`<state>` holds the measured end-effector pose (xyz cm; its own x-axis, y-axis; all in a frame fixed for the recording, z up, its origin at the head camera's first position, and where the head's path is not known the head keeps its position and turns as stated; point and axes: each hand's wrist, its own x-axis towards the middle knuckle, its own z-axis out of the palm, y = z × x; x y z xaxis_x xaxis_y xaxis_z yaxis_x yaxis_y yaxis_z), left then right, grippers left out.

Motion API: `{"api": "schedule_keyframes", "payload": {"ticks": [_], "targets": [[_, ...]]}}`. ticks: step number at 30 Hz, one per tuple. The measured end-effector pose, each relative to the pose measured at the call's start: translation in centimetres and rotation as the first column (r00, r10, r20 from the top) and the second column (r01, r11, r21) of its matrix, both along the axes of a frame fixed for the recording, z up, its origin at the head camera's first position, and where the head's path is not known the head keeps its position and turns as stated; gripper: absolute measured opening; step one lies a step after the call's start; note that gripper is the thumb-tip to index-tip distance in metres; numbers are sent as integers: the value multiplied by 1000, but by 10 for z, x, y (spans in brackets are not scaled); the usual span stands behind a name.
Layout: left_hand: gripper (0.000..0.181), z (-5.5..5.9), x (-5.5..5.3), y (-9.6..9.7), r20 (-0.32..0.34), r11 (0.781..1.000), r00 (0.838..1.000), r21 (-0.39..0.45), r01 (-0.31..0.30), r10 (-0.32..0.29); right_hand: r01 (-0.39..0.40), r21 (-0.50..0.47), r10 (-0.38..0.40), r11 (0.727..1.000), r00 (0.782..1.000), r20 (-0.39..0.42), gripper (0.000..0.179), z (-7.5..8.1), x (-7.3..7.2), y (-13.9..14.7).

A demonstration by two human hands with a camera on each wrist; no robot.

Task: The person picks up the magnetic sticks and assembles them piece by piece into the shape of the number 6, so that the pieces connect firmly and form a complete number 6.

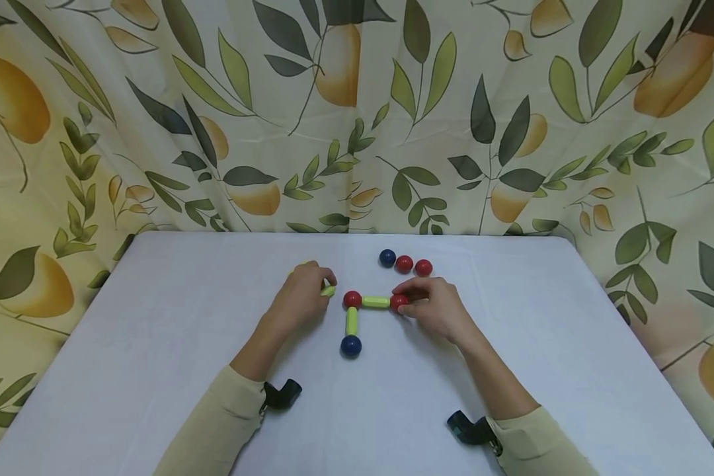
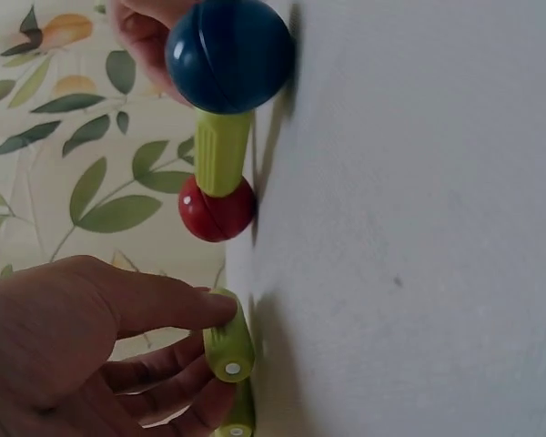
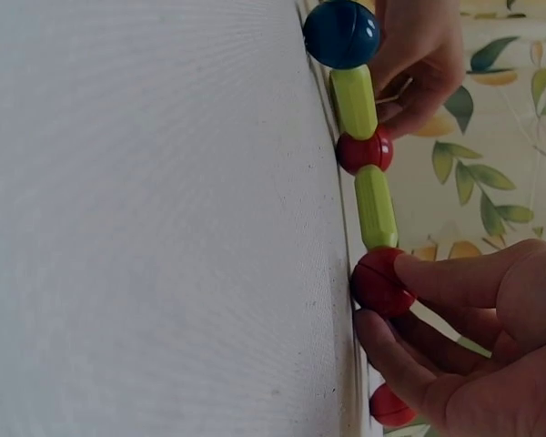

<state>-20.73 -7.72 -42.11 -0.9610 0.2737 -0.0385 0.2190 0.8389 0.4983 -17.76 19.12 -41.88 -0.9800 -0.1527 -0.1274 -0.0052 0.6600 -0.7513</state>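
Glossy red ball [image 3: 382, 284] and light-green ribbed rod [image 2: 228, 344], both partly finger-covered, are pinched by the right hand [image 1: 434, 306] and left hand [image 1: 300, 297] respectively.

Shiny red balls [image 1: 352, 299], shiny dark-blue balls [image 1: 351, 346], lime-green grooved rods [image 1: 375, 302]; plain white tabletop [image 1: 125, 357]; cream cloth backdrop [image 1: 452, 205] shows orange-fruit, green-and-grey leaf print; beige sleeves [image 1: 217, 420].

The left sleeve [image 1: 214, 420], nearer to the left edge of the table [image 1: 149, 330], and the right sleeve [image 1: 538, 443], nearer to its right edge, are plain beige — and at each cuff [image 1: 245, 382] sits a black, bent wrist camera [image 1: 283, 395].
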Motion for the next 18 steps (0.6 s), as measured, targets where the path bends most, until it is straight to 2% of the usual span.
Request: {"api": "schedule_keyframes", "payload": {"ticks": [6,12,18], "targets": [[21,12,7,0,61,996,998,84,-29,23,12,-4,-12,1000,1000,-2,29,0,0,1],[20,20,23,-8,132,978,990,196,-69,43,12,7,-12,1000,1000,4,30,1,0,0],[19,25,46,-11,257,951,965,283,-122,47,1,13,-1,1000,1000,0,30,1,-2,0]]}}
